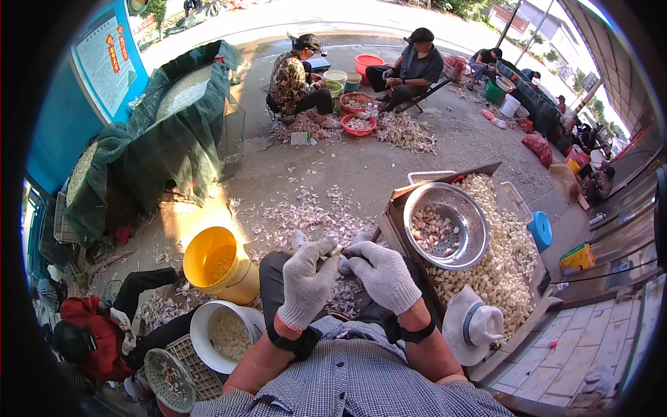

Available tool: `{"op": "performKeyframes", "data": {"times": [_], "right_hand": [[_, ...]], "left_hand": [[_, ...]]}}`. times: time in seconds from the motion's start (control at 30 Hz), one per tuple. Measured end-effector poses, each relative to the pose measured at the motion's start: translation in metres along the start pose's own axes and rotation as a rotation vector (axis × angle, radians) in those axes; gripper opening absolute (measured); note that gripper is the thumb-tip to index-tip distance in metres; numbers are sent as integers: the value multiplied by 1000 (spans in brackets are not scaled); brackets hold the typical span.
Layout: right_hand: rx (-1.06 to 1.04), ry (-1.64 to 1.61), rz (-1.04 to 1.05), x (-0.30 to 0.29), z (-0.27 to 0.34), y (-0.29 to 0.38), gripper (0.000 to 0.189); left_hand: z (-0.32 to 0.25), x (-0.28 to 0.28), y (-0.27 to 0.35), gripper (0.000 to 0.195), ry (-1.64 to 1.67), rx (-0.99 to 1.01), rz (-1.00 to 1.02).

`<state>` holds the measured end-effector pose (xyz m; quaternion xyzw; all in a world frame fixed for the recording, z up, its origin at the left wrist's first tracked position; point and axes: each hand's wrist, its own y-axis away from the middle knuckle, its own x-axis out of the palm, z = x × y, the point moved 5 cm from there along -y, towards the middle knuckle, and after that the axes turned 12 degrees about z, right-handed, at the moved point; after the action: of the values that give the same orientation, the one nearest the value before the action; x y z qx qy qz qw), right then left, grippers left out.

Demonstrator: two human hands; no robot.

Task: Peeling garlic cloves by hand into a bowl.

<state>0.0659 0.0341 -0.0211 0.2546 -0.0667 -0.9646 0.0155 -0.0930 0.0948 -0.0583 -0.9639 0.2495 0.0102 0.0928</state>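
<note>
My left hand, in a whitish knitted glove, pinches a pale garlic clove between thumb and fingertips above my lap. Close to its right is my right hand, gloved alike, with fingers bent toward the clove; whether it holds anything is hidden. To the right, a steel colander with pinkish unpeeled cloves rests on a heap of peeled garlic cloves in a tray. Garlic skins litter the ground beyond my hands.
At left stand a yellow bucket and a white bucket, both holding cloves, near a co-worker in red. A cloth hat lies on the tray's near end. Two seated people work ahead among red baskets; a green-netted bin stands back left.
</note>
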Motion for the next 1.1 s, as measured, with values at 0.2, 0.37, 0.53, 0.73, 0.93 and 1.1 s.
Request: {"op": "performKeyframes", "data": {"times": [0.2, 0.37, 0.53, 0.73, 0.93, 1.1], "right_hand": [[35, 34, 6, 2, -2, 1, 26], [25, -4, 4, 2, -4, 2, 26], [35, 24, -5, 1, 0, 3, 24], [67, 8, -11, 1, -9, 1, 24], [21, -126, 36, 6, -9, -2, 25], [23, -15, 17, 4, -5, -2, 25]], "left_hand": [[-26, 2, -3, 19, -298, 161, 54], [-29, 3, -2, 18, -367, 174, 68], [-22, 4, 1, 19, -307, 135, 75], [23, 5, 3, 23, 721, -427, 46], [22, 4, 3, 24, 604, -364, 47], [-3, 1, 3, 21, 22, -50, 16]]}}
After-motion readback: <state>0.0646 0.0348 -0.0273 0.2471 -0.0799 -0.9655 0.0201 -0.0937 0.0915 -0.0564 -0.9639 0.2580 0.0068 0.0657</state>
